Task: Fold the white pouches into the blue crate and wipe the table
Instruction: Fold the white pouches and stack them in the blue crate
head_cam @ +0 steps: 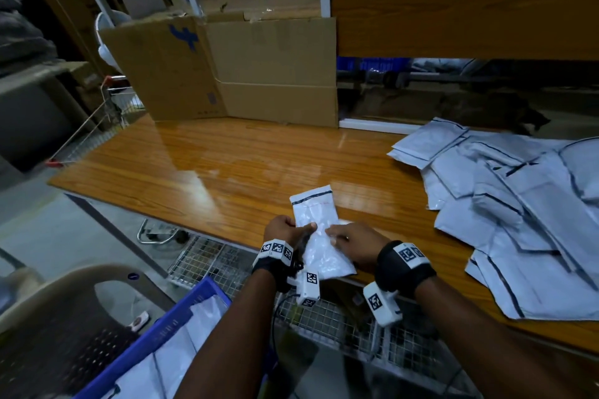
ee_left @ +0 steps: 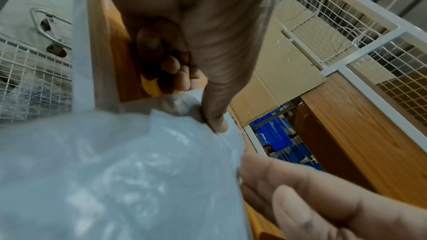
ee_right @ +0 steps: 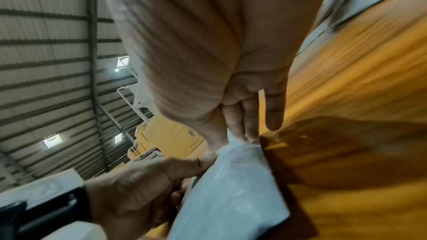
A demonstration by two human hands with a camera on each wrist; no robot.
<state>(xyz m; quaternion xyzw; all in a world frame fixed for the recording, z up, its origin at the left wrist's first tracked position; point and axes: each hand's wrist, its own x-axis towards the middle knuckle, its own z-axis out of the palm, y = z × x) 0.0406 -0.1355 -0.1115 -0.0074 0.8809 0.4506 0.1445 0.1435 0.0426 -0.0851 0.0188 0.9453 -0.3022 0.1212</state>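
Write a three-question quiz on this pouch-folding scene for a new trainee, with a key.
1. True or false: both hands are on one white pouch at the table's near edge.
2. Where does the pile of unfolded pouches lie?
A. to the person's right on the table
B. inside the cardboard box
C. on the floor
3. Fill in: the blue crate sits to the person's lower ____, and already holds white pouches.

Key
1. True: the left hand pinches its edge and the right hand holds its other side.
2. A
3. left
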